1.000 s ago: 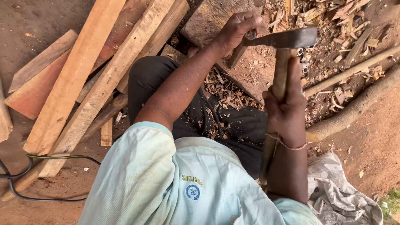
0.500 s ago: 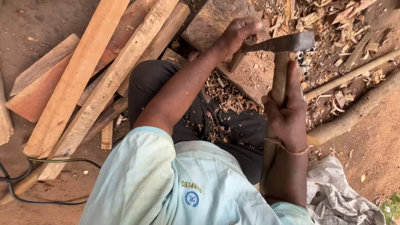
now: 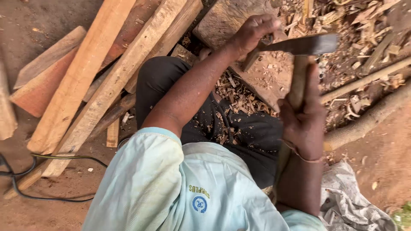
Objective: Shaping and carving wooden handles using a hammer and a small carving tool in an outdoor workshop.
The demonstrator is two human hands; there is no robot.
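My left hand [image 3: 253, 33] is shut on the handle of a dark flat chopping blade [image 3: 302, 44]. The blade lies crosswise over the top end of a pale wooden stick [image 3: 298, 81]. My right hand [image 3: 305, 122] grips that stick around its middle and holds it upright over my lap. The stick's lower end runs down beside my right forearm. Wood shavings [image 3: 233, 96] lie on my dark trousers under the blade.
Several long planks [image 3: 81, 81] lean on the dirt floor at the left. A wooden block [image 3: 227, 17] sits ahead. A heap of chips [image 3: 355, 25] and two thin branches [image 3: 368, 119] lie at the right. There is a black cable [image 3: 25, 190] at lower left and a grey cloth [image 3: 351, 205] at lower right.
The blade has edged slightly lower against the stick's top. Both hands keep their grips and the stick stays upright.
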